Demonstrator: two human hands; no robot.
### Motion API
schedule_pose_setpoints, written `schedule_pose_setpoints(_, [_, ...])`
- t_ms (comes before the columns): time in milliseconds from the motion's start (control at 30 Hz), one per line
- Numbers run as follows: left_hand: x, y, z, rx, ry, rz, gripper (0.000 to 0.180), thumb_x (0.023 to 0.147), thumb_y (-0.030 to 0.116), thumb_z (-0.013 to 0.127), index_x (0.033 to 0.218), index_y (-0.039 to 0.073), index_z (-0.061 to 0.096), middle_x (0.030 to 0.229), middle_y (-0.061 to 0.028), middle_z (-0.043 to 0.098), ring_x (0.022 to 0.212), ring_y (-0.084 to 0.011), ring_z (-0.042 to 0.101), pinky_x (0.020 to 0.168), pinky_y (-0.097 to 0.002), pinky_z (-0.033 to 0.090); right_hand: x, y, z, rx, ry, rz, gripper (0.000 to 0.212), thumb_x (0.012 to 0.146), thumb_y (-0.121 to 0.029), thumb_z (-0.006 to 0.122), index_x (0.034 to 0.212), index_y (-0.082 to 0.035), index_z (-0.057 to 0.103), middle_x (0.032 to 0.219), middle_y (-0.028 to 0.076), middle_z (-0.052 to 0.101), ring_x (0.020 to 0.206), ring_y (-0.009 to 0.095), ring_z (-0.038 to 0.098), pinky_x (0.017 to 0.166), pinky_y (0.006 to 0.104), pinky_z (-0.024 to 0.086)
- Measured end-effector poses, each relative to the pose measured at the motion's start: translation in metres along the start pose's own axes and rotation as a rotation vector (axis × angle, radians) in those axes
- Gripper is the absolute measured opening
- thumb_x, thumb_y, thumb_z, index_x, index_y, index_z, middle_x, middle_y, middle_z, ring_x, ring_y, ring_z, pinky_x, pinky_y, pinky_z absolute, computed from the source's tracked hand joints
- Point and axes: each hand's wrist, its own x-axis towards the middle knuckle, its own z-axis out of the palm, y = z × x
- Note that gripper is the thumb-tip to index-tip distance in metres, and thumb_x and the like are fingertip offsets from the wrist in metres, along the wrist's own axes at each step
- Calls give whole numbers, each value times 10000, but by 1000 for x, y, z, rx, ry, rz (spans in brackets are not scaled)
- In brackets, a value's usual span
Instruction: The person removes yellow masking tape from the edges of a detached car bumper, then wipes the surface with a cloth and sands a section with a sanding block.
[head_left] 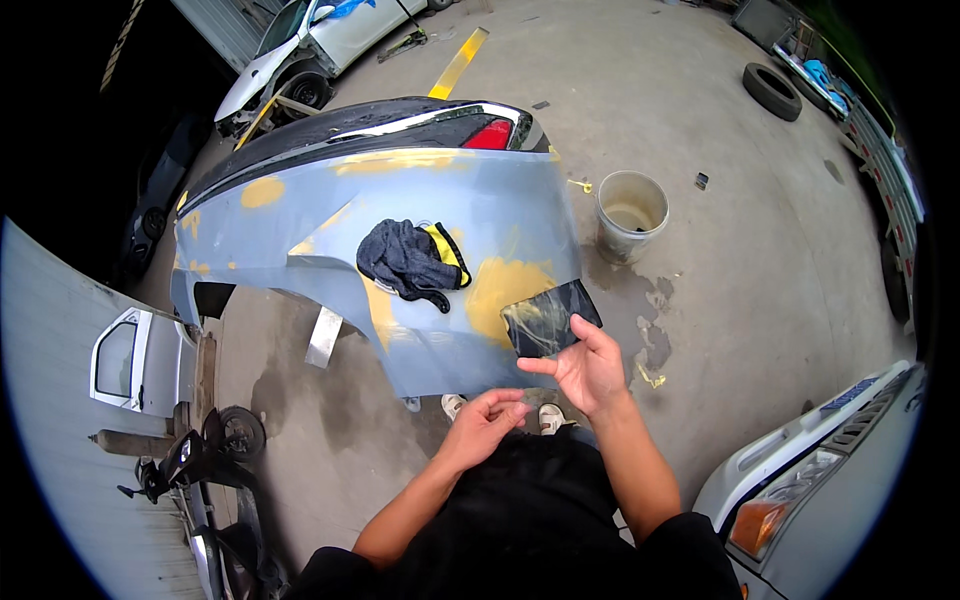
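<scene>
A grey car body panel (330, 215) with yellow filler patches lies in front of me, its wheel arch toward me and a red tail light (490, 135) at its far right corner. Over its near right corner, my right hand (590, 372) holds a dark sandpaper sheet (548, 318), streaked with pale dust. The palm faces up and the thumb points left. Off the panel's near edge, my left hand (487, 425) has curled fingers drawn to the thumb; nothing shows in them. A crumpled dark grey and yellow cloth (405, 262) rests on the panel's middle.
A whitish bucket (632, 215) stands on the wet concrete floor right of the panel. A white vehicle front (800, 490) is close at my right. To the left are a scooter (215, 470) and a loose car door (140, 360). A tyre (772, 92) lies far right.
</scene>
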Motion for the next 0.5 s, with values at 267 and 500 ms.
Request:
schedule_pose_setpoints(267, [43,30,14,-154,344,322,239,906,263,759,925,37,683,735,71,584,617,-10,410,524,-213,319,-9,17,6,-301,187,-89,336,969,-127,624,1247,53,570,1034,112,700,736,144,682,475,238,563])
schedule_pose_setpoints(500, [47,24,16,-193,454,260,320,896,236,765,737,68,544,670,34,564,534,-19,453,445,-221,370,-32,27,-2,-1534,393,-900,532,862,-25,673,1358,60,502,1304,228,578,1142,225,620,557,209,556])
